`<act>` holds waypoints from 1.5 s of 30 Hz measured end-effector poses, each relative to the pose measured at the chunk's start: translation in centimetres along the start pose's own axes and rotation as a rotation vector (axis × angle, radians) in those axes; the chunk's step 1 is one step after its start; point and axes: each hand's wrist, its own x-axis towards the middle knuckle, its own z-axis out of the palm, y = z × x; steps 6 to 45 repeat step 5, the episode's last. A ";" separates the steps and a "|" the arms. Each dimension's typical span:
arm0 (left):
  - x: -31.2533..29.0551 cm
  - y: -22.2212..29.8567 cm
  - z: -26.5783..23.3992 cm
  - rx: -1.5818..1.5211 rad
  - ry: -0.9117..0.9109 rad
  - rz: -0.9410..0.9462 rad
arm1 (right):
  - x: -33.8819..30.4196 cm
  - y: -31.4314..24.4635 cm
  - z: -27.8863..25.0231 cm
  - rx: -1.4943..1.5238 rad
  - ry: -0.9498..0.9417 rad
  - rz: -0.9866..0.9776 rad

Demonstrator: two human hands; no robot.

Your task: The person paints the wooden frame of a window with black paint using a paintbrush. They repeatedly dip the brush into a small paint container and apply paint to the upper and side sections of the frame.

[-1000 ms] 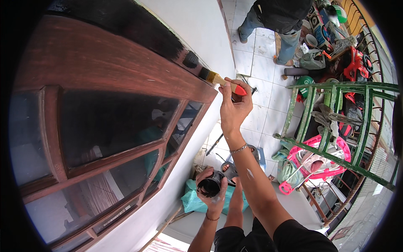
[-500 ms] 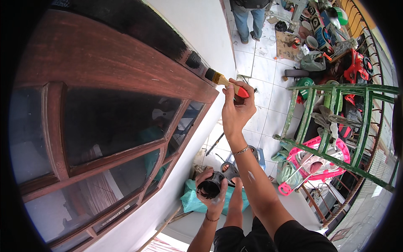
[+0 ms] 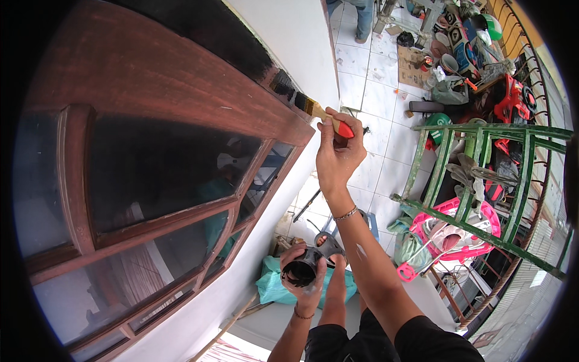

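My right hand [image 3: 342,152] is closed round the red-tipped wooden handle of a paintbrush [image 3: 330,119]. The brush's black bristles touch the edge of a brown wooden frame [image 3: 175,78], where fresh black paint [image 3: 283,84] lies in patches. Farther up the same edge, a long black-painted strip [image 3: 199,27] runs to the upper left. Lower down, my left hand [image 3: 309,292] is wrapped round a small paint-smeared cup [image 3: 300,271] that looks black inside. Dark glass panes [image 3: 163,175] sit within the frame.
A green metal ladder [image 3: 428,169] leans at the right, over a pink plastic item [image 3: 452,226]. Clutter with buckets [image 3: 448,63] lines the railing. Another person's legs [image 3: 363,21] stand on the tiles at the top. Teal plastic [image 3: 271,283] lies by my feet.
The brush has shifted slightly left along the frame edge, and the black paint there has spread. The other person's legs have moved up, partly out of view. My left hand keeps the cup.
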 end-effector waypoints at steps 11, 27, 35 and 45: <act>0.1 -0.2 -0.1 -0.012 0.036 0.015 | 0.1 -1.4 1.5 0.053 -0.052 -0.033; 0.1 -0.2 -0.1 -0.012 0.036 0.015 | 0.1 -1.4 1.5 0.053 -0.052 -0.033; 0.1 -0.2 -0.1 -0.012 0.036 0.015 | 0.1 -1.4 1.5 0.053 -0.052 -0.033; 0.1 -0.2 -0.1 -0.012 0.036 0.015 | 0.1 -1.4 1.5 0.053 -0.052 -0.033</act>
